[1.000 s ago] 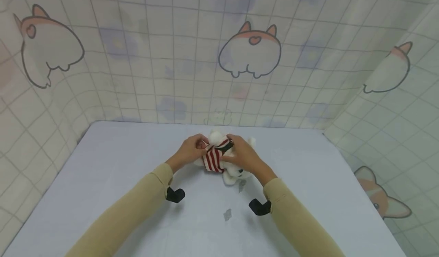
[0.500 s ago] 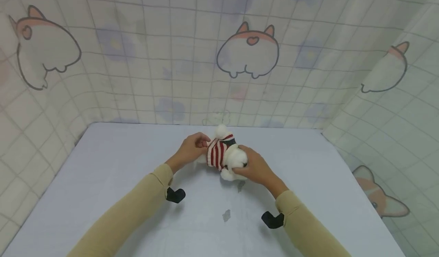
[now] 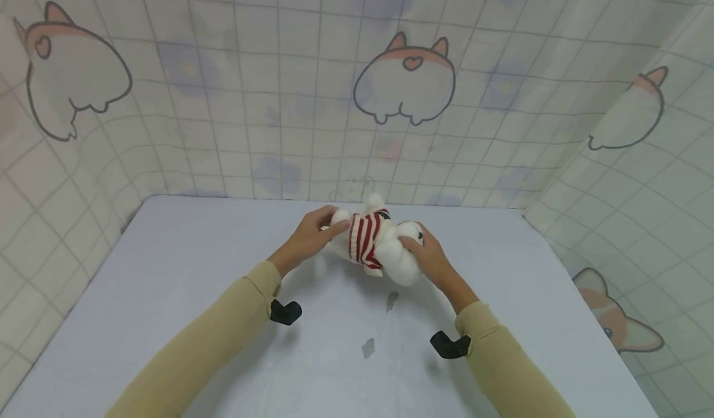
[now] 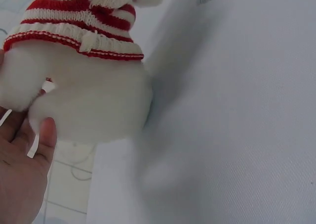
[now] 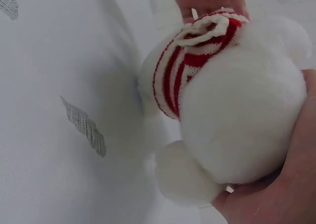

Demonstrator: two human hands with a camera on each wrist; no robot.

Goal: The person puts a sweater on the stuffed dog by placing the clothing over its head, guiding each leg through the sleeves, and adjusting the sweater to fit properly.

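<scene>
A white plush toy [image 3: 340, 244] in a red-and-white striped knit sweater [image 3: 365, 239] lies sideways between my hands, apparently raised at least partly off the table. Its round head [image 3: 403, 268] points right and its legs point left. My left hand [image 3: 307, 238] holds a leg [image 4: 22, 78] at the lower end, thumb in front. On the other side, my right hand [image 3: 436, 260] grips the head, thumb over it. The right wrist view shows the back of the white head [image 5: 242, 115] against my right palm [image 5: 291, 179], and a round ear [image 5: 185, 177]. Most of the face is hidden.
Beneath the toy is a white table [image 3: 223, 343] with grey patches [image 3: 368, 347] on its surface. A grid-patterned curtain [image 3: 301, 95] with cartoon corgis hangs behind and at both sides. Black wrist mounts [image 3: 286, 312] sit under the sleeves.
The toy has turned and come up, its face rolling away from me. My right hand shifted from the sweater to the head and moved right; my left hand now holds a leg.
</scene>
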